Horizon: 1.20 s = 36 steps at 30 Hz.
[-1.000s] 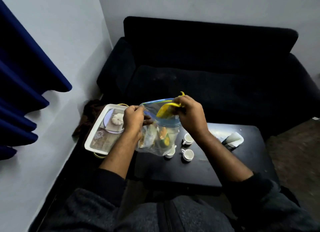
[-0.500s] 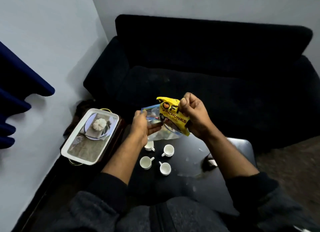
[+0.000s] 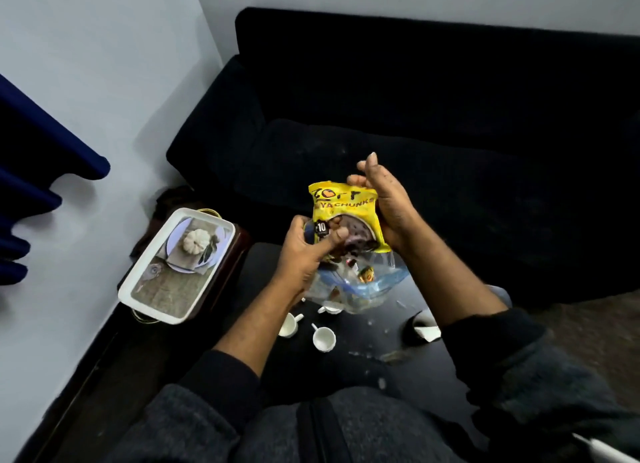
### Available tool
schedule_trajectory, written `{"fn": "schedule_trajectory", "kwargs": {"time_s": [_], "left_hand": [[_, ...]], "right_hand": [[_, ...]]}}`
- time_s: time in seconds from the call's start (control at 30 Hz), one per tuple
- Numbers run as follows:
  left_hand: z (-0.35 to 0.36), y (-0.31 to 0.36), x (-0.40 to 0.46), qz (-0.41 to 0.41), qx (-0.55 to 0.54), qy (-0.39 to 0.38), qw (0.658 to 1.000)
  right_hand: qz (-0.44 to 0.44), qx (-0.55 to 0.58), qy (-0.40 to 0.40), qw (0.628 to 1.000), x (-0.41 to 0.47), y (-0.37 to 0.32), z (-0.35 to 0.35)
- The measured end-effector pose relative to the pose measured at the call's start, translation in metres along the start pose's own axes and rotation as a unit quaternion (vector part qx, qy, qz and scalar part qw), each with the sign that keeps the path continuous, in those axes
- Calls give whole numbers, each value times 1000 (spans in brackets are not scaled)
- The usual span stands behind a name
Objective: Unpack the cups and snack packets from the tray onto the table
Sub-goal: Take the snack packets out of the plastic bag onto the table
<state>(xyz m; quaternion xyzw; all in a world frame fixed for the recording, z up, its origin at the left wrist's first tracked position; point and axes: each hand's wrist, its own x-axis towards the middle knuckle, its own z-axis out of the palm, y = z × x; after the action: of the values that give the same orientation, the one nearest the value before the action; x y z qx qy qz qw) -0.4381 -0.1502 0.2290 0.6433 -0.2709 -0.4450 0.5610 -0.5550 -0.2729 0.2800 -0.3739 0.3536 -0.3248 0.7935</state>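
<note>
A yellow snack packet (image 3: 341, 204) is held upright above the black table (image 3: 363, 355), out of a clear zip bag (image 3: 360, 286). My right hand (image 3: 388, 210) grips the packet's top right edge. My left hand (image 3: 308, 251) holds the zip bag's mouth, its thumb pressed on the packet's lower left. The bag hangs below, with more small packets inside. Small white cups (image 3: 323, 338) (image 3: 289, 324) stand on the table under the bag; another cup (image 3: 329, 310) is partly hidden by it. The white tray (image 3: 152, 296) with a picture base sits at the left.
A black sofa (image 3: 433, 116) fills the space behind the table. A crumpled white paper (image 3: 427, 327) lies on the table at the right, beside my right forearm. A white wall and a blue curtain (image 3: 20, 172) are at the left. My lap is at the bottom.
My right hand pulled the yellow packet up out of the zip bag and turned it upright. The bag dropped lower in my left hand. The view shifted down and right.
</note>
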Motion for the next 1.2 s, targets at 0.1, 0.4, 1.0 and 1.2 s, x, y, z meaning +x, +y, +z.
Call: {"fn": "schedule_trajectory", "kwargs": {"time_s": [0.1,0.4,1.0,1.2], "left_hand": [[0,1,9,22,-35,77,996],[-18,0,14,-63,-36,78,994],[-78,-19,34,-145,-120,137,973],[-63,-33,31,-158,-149,143,966]], "right_hand": [[-22,-46,50,997,1,4,-6],[-91,-225,73,967,-16,58,6],[-158,-488,88,854,16,89,31],[-47,-300,170,938,-4,139,35]]}}
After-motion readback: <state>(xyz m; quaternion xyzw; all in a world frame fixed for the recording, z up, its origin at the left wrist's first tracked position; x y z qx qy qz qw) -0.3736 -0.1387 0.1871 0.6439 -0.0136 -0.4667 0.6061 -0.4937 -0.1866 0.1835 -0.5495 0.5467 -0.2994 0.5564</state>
